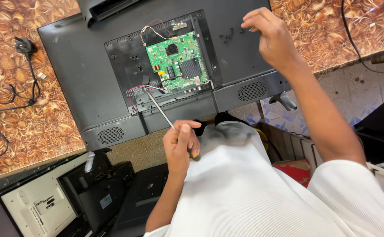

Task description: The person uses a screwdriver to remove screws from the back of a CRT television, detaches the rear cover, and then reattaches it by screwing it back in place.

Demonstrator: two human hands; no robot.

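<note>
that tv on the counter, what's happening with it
A person in a white shirt is working on a flat TV lying face down on a brown patterned counter. Its back cover is off, showing a green circuit board and wires. The left hand holds a screwdriver with its tip near the board's lower left corner. The right hand hovers over small screws on the TV's back.

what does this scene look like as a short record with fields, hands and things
left hand: grips a screwdriver, shaft pointing at the wires beside the board
right hand: raised over the tv back, fingers pinched; what they hold is too small to tell
tv: lies face down on the patterned counter, rear cover off
board: green, exposed in the middle
screws: loose on the tv back
plug: black, with cable, on the counter at left
</note>
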